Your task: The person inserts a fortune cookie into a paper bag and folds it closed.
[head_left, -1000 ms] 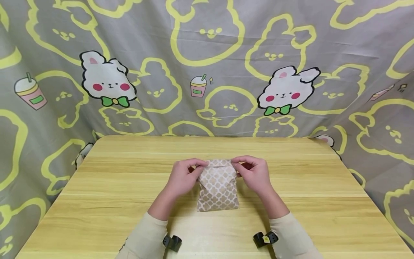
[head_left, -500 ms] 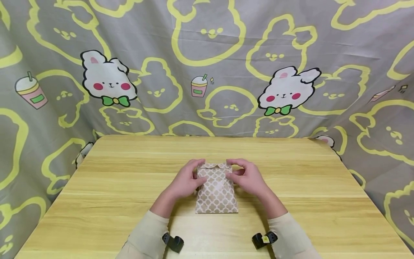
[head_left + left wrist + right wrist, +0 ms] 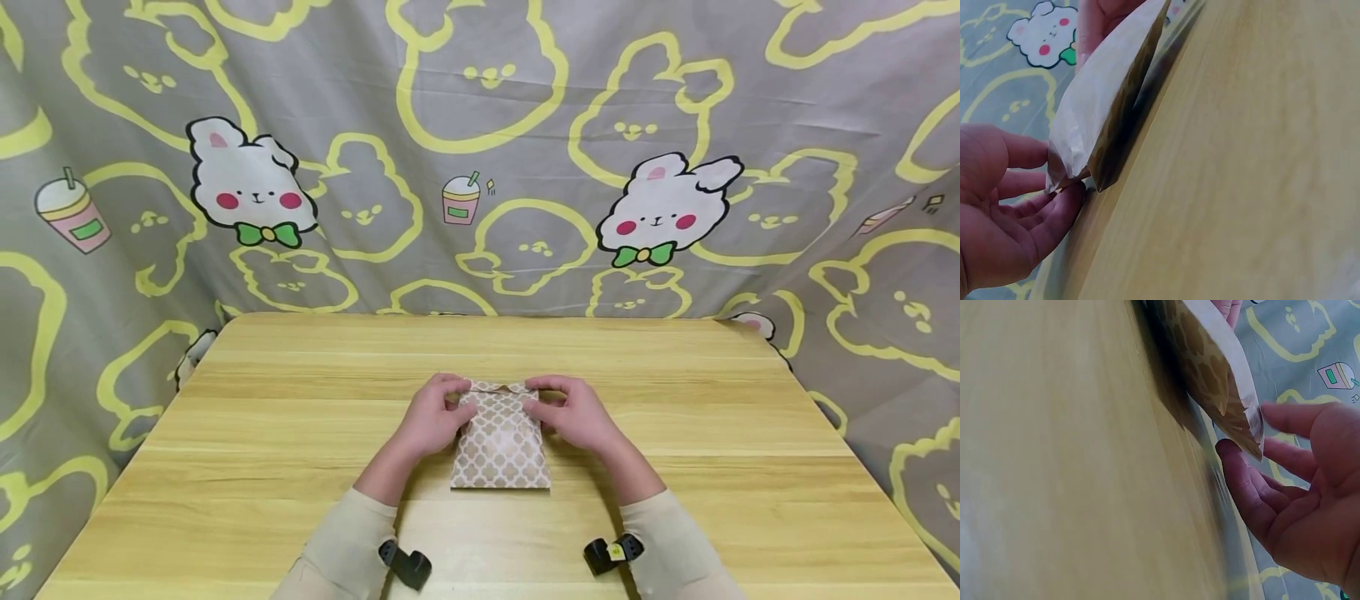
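A small paper bag [image 3: 501, 454], tan with a white lattice print, is held over the middle of the table in the head view. Its top edge is folded over, and the fold gapes slightly at the centre. My left hand [image 3: 433, 417] grips the upper left corner, thumb on the near face and fingers behind. Mirroring it, my right hand [image 3: 581, 415] grips the upper right corner the same way. Both wrist views show the bag [image 3: 1094, 94] bulging and tilted, its lower side close over the wood. Whatever the bag contains is hidden.
The wooden table [image 3: 262, 417] spreads out on every side of the bag. Behind it and at both sides hangs a grey curtain [image 3: 525, 108] printed with rabbits and cups. A black wrist camera [image 3: 405, 565] is strapped on each sleeve.
From pinching the folded top strip, both thumbs have shifted down onto the bag's near face. The fold now looks narrower and parted at the middle, and the bag lies slightly further left.
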Available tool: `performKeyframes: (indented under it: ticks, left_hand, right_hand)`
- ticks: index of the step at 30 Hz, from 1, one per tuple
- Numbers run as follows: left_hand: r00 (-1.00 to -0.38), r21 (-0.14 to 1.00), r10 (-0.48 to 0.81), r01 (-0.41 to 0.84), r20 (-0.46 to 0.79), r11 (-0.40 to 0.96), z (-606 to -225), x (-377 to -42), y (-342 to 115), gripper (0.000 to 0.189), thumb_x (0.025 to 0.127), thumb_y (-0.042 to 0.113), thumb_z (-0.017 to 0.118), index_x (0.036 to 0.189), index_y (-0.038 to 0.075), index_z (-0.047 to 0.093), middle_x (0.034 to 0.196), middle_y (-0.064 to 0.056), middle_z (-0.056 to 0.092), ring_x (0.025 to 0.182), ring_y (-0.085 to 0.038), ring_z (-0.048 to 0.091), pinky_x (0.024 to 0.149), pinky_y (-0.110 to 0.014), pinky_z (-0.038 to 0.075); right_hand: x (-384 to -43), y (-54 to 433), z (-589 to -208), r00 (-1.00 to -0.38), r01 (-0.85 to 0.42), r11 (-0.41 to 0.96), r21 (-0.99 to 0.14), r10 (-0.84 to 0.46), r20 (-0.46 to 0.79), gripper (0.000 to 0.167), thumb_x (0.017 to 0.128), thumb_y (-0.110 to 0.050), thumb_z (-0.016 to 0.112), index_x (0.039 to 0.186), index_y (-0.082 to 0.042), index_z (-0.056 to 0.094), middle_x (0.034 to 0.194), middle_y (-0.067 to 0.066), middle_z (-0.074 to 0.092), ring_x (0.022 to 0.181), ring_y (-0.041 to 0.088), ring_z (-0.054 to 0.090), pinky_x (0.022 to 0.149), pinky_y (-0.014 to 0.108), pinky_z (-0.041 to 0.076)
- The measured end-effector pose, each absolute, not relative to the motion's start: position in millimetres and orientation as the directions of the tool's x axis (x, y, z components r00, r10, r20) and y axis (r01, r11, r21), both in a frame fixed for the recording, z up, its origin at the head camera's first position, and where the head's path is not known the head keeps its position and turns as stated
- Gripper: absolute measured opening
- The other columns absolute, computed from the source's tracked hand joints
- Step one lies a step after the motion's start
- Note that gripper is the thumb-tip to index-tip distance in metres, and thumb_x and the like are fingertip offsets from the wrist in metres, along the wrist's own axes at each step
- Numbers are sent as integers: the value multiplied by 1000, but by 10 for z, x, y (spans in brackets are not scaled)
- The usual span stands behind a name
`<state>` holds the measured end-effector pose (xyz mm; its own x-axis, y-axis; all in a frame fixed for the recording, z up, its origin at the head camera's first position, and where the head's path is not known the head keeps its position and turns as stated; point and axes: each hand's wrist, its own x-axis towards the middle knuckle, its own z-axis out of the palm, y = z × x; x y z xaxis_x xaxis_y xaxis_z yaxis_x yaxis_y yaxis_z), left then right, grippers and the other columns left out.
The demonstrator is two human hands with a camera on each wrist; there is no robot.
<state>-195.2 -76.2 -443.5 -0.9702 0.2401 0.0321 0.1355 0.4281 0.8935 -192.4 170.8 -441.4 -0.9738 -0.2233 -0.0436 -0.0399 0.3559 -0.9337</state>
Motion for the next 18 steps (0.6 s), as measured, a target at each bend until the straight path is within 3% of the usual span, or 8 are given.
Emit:
performKeyframes:
  ticks: [6,10,18]
  left_hand:
    - [-972,897,227,148,55,416,-4443,-1951,-742,42,92,6,70,133,-1,61,132,-16,54,88,-23,59,78,-39,52]
    - [-976,916,217,119,36,384,-4442,-1954,-733,49,92,5,70,138,3,56,134,-17,52,81,-20,58,67,-37,52]
    - [-982,941,187,61,-2,332,-4453,-1947,-751,54,93,7,70,143,4,51,138,-15,50,76,-20,60,59,-34,53]
  right_hand:
    - [-1910,1728,-4398,-960,-29,344,-939,-273,-70,45,88,-11,77,131,-5,64,125,17,60,61,25,64,58,37,54]
    - [-1904,1725,-4395,-961,-36,330,-943,-271,-58,45,89,-8,75,132,-5,63,132,17,56,61,26,64,57,38,54]
    - [-1906,1690,-4433,-969,-17,302,-953,-240,-58,47,90,-6,74,135,-5,61,133,17,55,64,25,65,56,39,54]
